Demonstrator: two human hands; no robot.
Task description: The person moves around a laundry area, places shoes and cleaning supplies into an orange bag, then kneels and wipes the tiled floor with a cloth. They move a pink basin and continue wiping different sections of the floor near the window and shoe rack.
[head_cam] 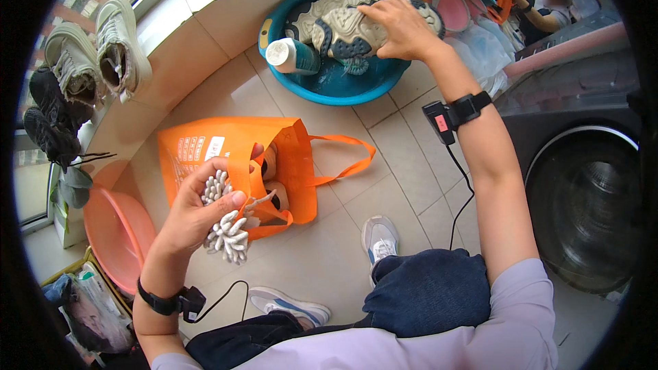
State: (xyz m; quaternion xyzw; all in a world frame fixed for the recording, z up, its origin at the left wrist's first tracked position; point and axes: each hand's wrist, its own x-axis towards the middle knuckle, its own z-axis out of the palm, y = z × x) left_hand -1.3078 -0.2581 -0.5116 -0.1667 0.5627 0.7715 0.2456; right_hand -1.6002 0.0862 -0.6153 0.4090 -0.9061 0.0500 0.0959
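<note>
My left hand [203,205] grips the top edge of an orange shopping bag [303,164] together with a bunch of small white fabric loops, perhaps shoelaces or a mop-like item [229,236]. Inside the bag's opening are rounded tan and black items [275,192], partly hidden. Over a teal plastic basin [334,95], my right hand [406,28] has its fingers spread at a pair of shoes [347,31] lying soles up; whether it touches them I cannot tell. A white-capped bottle [293,56] and a teal brush [354,66] are in the basin, which holds some water.
Pale shoes [123,51] and black shoes [54,113] stand at the window ledge on the left. Below is a pink basin [115,236] beside a filled crate [95,303]. A front-loading washing machine [586,205] is at the right, near plastic bags [475,49].
</note>
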